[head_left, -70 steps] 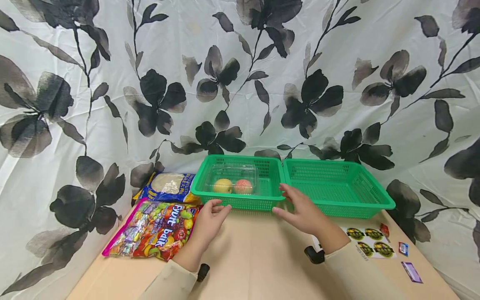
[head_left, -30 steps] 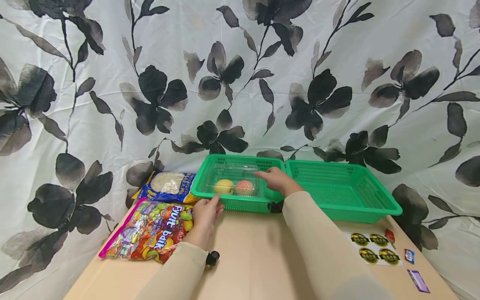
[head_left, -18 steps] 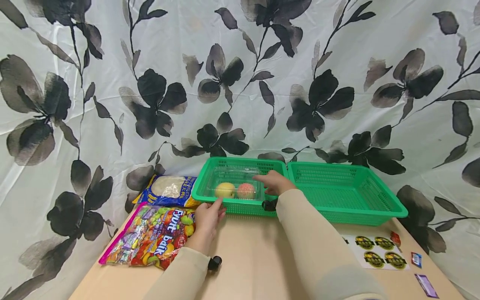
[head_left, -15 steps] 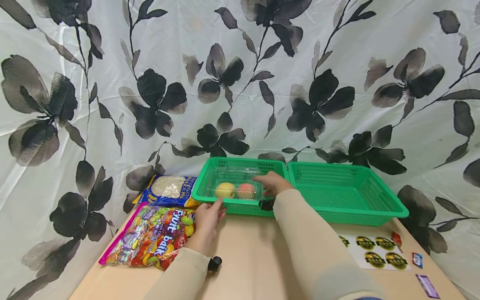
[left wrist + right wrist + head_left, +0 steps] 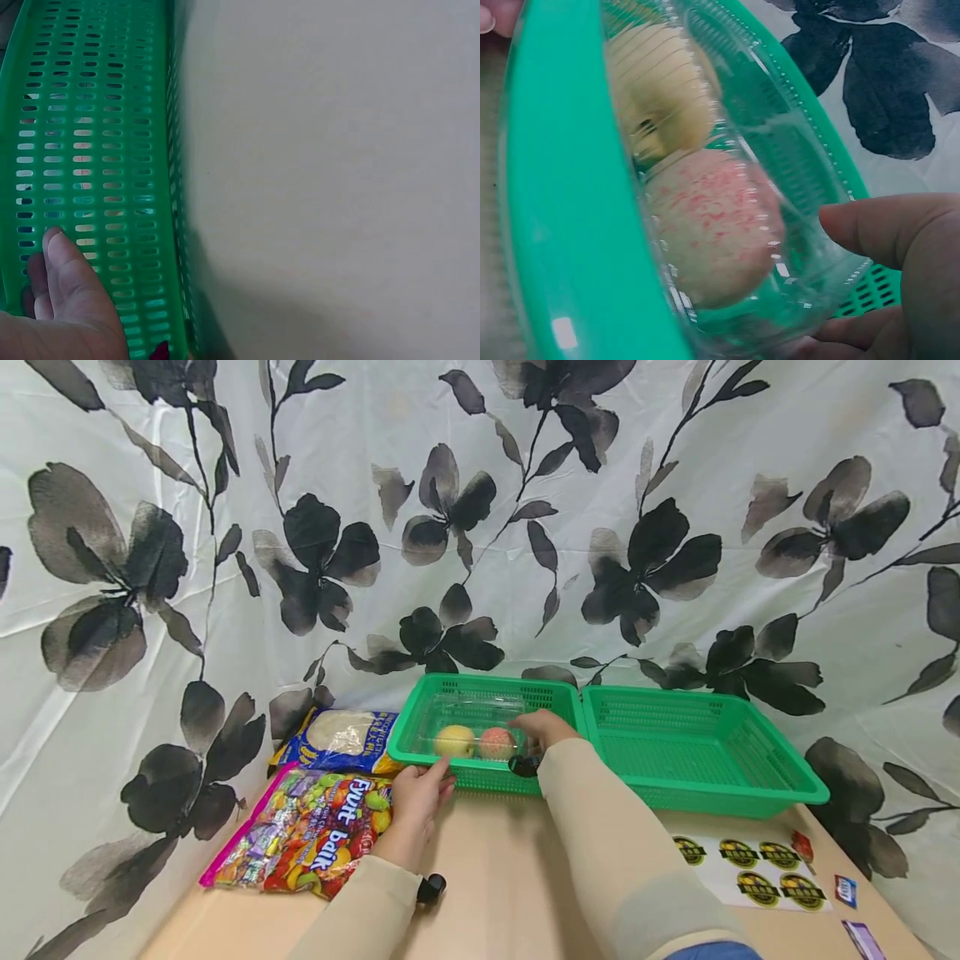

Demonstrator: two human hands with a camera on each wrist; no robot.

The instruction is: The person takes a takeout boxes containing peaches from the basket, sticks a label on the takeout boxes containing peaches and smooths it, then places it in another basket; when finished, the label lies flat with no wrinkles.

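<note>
floral backdrop [image 5: 517,627], clear container [image 5: 476,723] between hands [image 5: 417,795]

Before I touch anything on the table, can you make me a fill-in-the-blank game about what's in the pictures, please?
1. The fruit basket and the second basket beside it are both coloured ____.
2. Next to the pinkish fruit, the other fruit is coloured ____.
3. The hand at the end of the clear container is the person's ____ one.
4. The pink-edged bag lies nearer to the person's ____ hand.

Missing words: green; yellow; right; left.
</note>
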